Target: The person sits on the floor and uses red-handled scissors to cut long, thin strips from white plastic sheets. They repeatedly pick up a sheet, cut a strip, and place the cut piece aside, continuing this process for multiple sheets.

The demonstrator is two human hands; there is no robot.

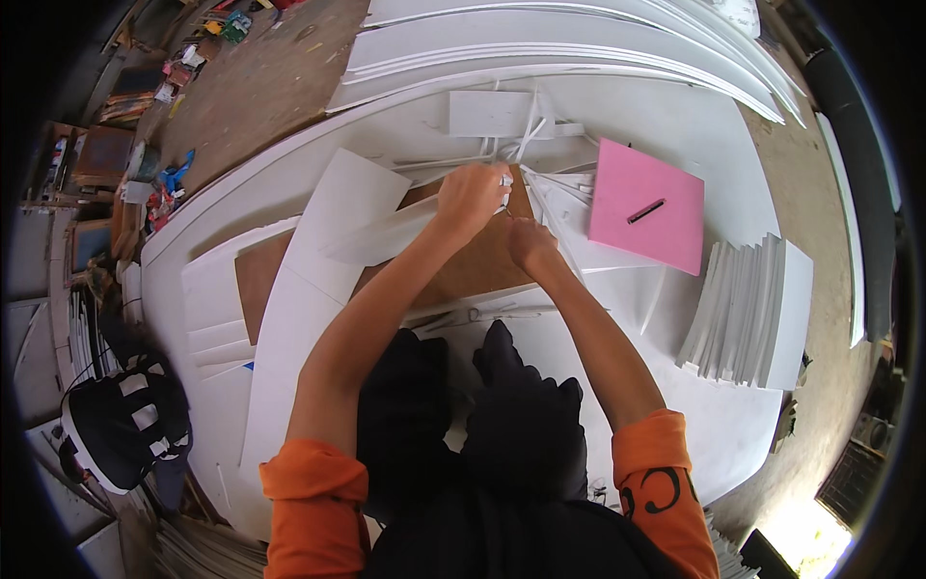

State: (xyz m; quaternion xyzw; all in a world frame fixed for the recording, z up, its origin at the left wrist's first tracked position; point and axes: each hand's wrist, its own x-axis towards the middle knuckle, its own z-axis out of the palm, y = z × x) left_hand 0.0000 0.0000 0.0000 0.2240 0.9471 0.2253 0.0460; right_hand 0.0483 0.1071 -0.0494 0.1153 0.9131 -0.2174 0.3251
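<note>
My left hand (471, 201) is closed over the far edge of a brown board (463, 265). Something small and whitish shows at its fingertips, too small to name. Just to the right and nearer, my right hand (531, 243) is also closed, its fingers mostly hidden. A thin dark tip shows between the two hands. A curved white sheet (376, 236) runs leftward from beneath my left forearm. Left of the brown board lies a long white panel (333, 227). Thin white strips (529, 130) are scattered beyond my hands.
A pink square sheet (648, 193) with a black pen (646, 211) on it lies to the right. Beyond it stands a stack of white boards (743, 309). Large white sheets (540, 48) lie at the back. At the left is a black-and-white bag (125, 420).
</note>
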